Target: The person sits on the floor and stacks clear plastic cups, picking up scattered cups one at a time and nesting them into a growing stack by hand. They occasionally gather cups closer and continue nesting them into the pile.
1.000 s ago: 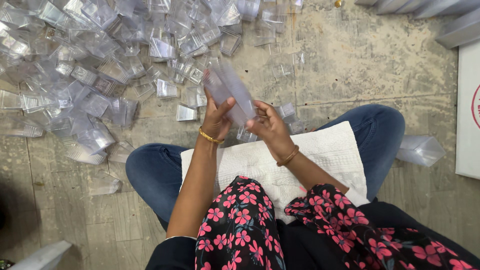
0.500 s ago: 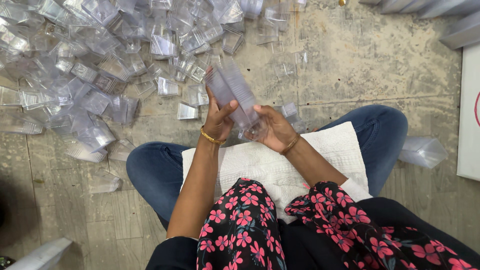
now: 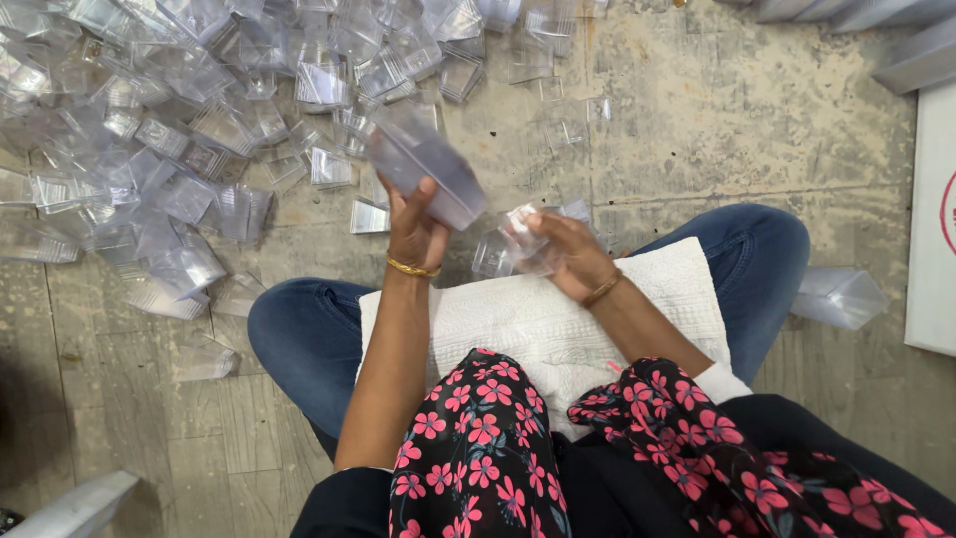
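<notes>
Gripping clear plastic box, left hand; right hand clutching crinkly clear piece over white towel.

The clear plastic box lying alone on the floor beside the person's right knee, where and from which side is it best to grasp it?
Probably across its long side walls, coming from above: the clear box lies flat on the floor, apart from the pile, with free space around it. The right hand is nearer.

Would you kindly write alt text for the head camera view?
Seen from above, a seated person's left hand lifts a clear plastic box while the right hand holds a smaller clear piece over a white towel on their lap. Many clear plastic boxes litter the concrete floor.
</notes>
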